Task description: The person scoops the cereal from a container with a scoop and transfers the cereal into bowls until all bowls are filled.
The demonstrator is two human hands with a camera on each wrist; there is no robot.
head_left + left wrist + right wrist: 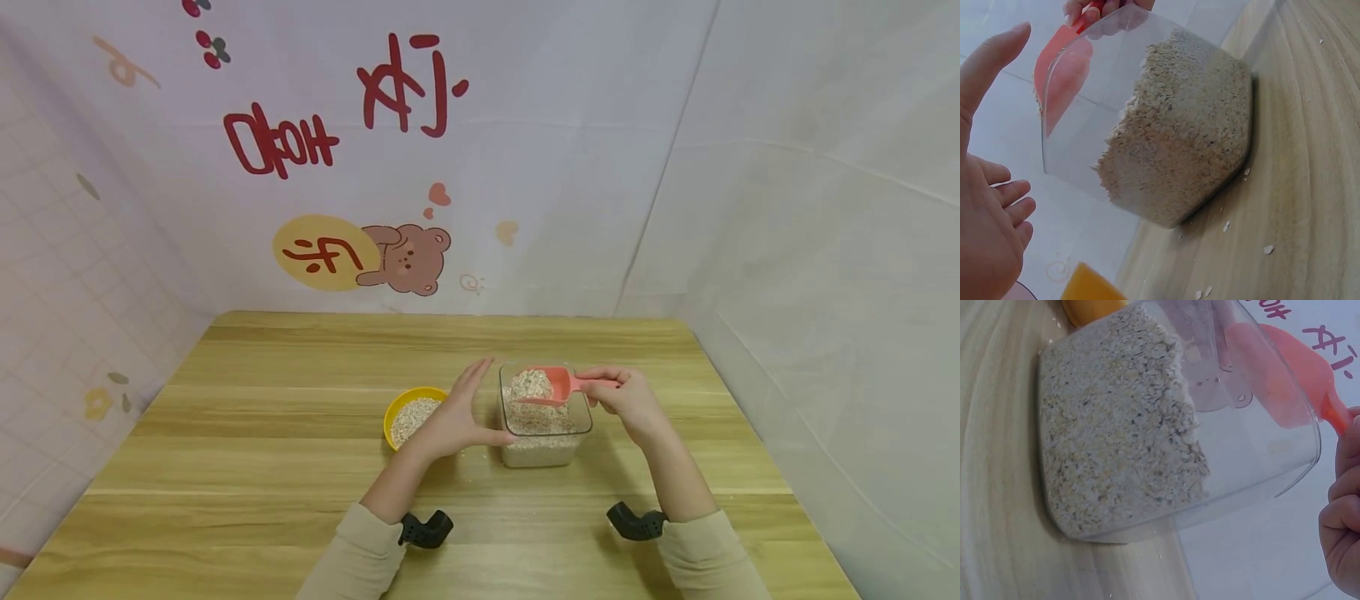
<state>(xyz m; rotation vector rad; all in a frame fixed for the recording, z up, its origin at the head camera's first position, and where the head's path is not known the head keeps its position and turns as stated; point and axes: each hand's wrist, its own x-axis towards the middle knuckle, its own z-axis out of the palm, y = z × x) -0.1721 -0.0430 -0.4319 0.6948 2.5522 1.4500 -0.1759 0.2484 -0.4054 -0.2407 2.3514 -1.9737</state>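
Observation:
My right hand [628, 402] grips the handle of a pink scoop [560, 385], heaped with oat flakes [531, 385]. The scoop is level with the rim of a clear square container [547, 434]. Through the container's wall, the right wrist view shows oats [1116, 419] filling its lower part, with the scoop's bowl above them. At the container's left side is my left hand [455, 422], thumb and fingers spread and holding nothing; the left wrist view shows its fingers apart from the wall. A yellow bowl [390, 418] with oats inside stands left of the container, partly hidden by the left hand.
Loose flakes [1269, 249] lie scattered on the wooden table [285, 500] around the container. White cloth walls [562, 208] with red lettering and a cartoon bear enclose the table at the back and sides. Each wrist carries a black mount [426, 530].

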